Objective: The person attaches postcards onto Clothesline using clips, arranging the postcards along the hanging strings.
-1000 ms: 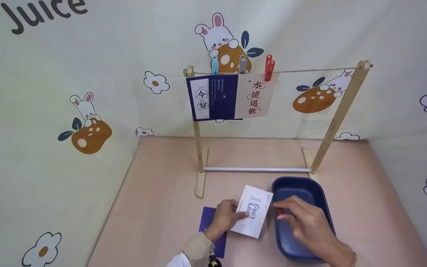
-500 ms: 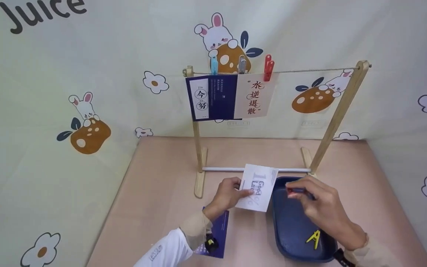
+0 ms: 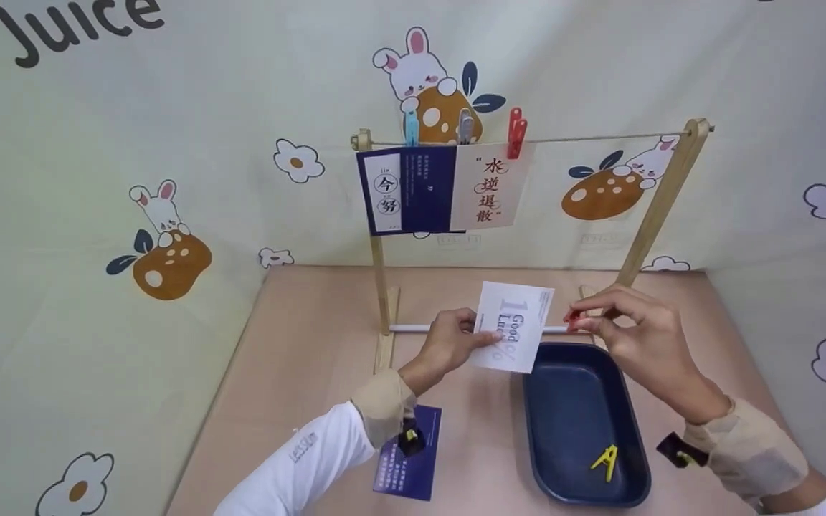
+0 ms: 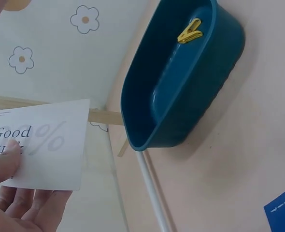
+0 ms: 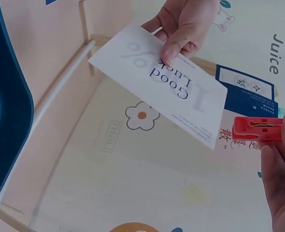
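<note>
A white card (image 3: 517, 322) printed "Good Luck" is held by my left hand (image 3: 445, 344), its thumb on the printed face and the fingers behind. To the right of it, my right hand (image 3: 639, 333) pinches a red clothespin (image 5: 256, 129) between thumb and fingers, apart from the card. Both hands are raised in front of the wooden rack. On its string (image 3: 599, 136) hang dark blue cards (image 3: 427, 190) and a pale pink card (image 3: 492, 186), under a light blue clothespin (image 3: 411, 129), a grey clothespin (image 3: 465, 127) and another red clothespin (image 3: 517, 135).
Below my right hand stands a dark blue tray (image 3: 530, 430) with a yellow clothespin (image 3: 605, 462) in it. Another blue card (image 3: 420, 480) lies on the table under my left forearm. The rack's right post (image 3: 664, 208) and white crossbar (image 3: 449, 329) are beyond the hands.
Both hands have risen away from me toward the rack, carrying the white card and the red clothespin. The right hand has left the tray, uncovering the yellow clothespin.
</note>
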Demonstrator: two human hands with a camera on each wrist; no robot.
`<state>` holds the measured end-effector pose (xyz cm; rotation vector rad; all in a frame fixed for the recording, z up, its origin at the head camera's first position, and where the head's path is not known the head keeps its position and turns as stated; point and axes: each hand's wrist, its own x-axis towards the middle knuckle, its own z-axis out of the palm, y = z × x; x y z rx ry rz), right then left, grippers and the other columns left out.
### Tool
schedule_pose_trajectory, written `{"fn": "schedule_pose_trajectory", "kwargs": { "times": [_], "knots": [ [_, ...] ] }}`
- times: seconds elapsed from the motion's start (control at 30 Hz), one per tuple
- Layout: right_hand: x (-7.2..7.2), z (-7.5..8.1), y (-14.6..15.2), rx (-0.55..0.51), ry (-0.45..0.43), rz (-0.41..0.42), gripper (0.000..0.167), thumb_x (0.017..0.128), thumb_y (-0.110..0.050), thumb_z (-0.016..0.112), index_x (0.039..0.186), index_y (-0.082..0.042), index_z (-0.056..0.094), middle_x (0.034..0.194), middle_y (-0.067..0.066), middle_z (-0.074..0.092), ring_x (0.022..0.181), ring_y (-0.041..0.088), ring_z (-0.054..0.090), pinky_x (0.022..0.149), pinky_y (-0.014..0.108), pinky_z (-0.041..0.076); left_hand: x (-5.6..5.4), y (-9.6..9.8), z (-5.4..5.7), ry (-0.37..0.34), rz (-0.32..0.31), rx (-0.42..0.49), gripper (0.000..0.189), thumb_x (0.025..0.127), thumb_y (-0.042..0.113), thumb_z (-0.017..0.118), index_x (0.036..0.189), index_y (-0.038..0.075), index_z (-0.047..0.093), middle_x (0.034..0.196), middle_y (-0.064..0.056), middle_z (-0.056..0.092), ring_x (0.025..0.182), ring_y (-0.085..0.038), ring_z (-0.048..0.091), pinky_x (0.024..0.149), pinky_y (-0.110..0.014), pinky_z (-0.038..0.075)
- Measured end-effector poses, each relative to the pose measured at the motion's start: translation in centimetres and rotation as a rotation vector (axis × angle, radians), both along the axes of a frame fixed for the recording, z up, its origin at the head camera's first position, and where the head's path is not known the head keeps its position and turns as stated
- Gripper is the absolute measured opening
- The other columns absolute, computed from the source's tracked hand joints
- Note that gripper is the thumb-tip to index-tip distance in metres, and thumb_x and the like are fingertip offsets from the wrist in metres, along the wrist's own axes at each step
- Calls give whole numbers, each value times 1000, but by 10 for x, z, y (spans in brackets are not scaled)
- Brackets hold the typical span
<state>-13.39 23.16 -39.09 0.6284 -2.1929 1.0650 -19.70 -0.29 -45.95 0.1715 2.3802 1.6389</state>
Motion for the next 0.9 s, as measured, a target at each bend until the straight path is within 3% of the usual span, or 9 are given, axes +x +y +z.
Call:
{"fn": "schedule_pose_trajectory", "kwargs": {
  "times": [0.13,0.27,0.43,0.5,0.6,0.73,0.9],
  "knots": [
    [-10,14,3,-4,-30,5,25,73,10,81,92,-6,78,82,5,77,76,-7,66,65,7,48,-8,6,11,12,18,8,21,83,15,81,99,4,74,98,-8,76,81,-11,68,67,-20,54],
    [-21,30,7,-74,-127,24,21,78,8,78,94,-5,78,84,10,77,71,4,71,63,11,52,-17,16,22,38,36,19,22,82,15,82,100,4,76,97,-8,77,80,-9,67,66,-19,54],
    [-30,47,13,-58,-260,-56,19,85,-1,76,101,-10,77,93,7,77,74,6,70,66,12,55,-26,27,40,83,54,35,26,81,16,84,102,3,76,98,-8,77,80,-8,65,65,-16,51],
    [-36,52,15,-40,-255,-71,18,84,-2,77,102,-8,77,94,6,76,75,4,70,68,11,54,-29,30,47,92,63,42,26,80,16,84,102,4,76,99,-8,77,81,-8,66,65,-16,50],
    [-45,61,17,-108,-248,-34,17,82,2,78,99,0,76,89,1,77,74,4,72,72,12,57,-32,33,58,96,63,70,24,81,15,83,100,3,76,98,-9,78,80,-8,66,65,-16,50],
    [-59,76,21,-178,-261,-26,17,82,1,78,99,4,75,84,-15,75,73,0,71,72,12,56,-38,37,71,96,66,98,23,81,15,83,99,3,76,97,-9,78,78,-8,65,65,-16,48],
    [-73,97,26,-176,-299,-87,19,85,-3,78,103,2,75,86,-19,73,76,-1,69,71,10,54,-51,45,86,89,112,141,25,80,15,84,101,3,76,97,-11,78,74,-7,64,63,-16,47]
  ]
}}
